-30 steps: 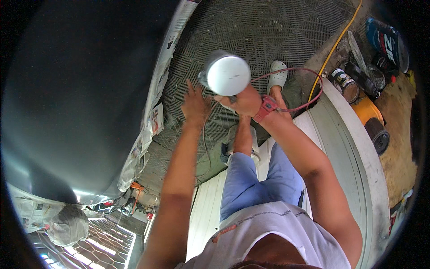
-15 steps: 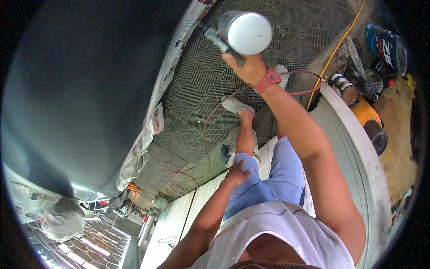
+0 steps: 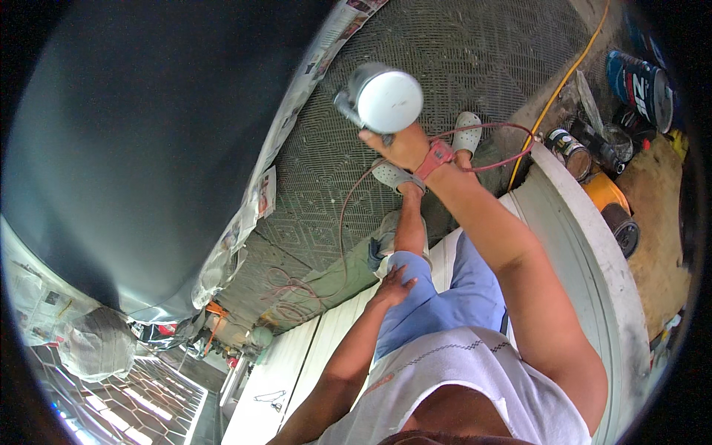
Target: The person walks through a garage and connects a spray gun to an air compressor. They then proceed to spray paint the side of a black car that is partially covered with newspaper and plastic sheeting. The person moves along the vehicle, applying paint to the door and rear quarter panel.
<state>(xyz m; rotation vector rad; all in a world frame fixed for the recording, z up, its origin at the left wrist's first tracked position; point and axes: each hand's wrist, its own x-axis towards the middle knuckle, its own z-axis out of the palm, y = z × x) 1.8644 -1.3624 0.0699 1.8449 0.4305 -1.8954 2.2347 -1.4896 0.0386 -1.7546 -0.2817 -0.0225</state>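
My right hand (image 3: 404, 148) is wrapped round the handle of a spray gun (image 3: 347, 106). On top of the gun sits a round cup with a white lid (image 3: 389, 102), which hides part of the gun. A thin reddish hose (image 3: 512, 127) loops near my right wrist and trails over the floor. Left of the gun, with a gap between, is a large dark, glossy car panel (image 3: 156, 148). Its edge is masked with newspaper and clear plastic (image 3: 256, 182). My left hand (image 3: 394, 288) lies on my left thigh with its fingers spread, holding nothing.
Cans (image 3: 569, 152), a blue container (image 3: 639, 89) and an orange container (image 3: 607, 193) crowd the right side. A yellow cord (image 3: 556, 93) runs along the patterned floor mat (image 3: 445, 44). More hose (image 3: 293, 293) lies coiled near white panels (image 3: 271, 386).
My right hand and the spray gun have moved left and nearer to me. My left hand stays on my thigh. The view has shifted slightly.
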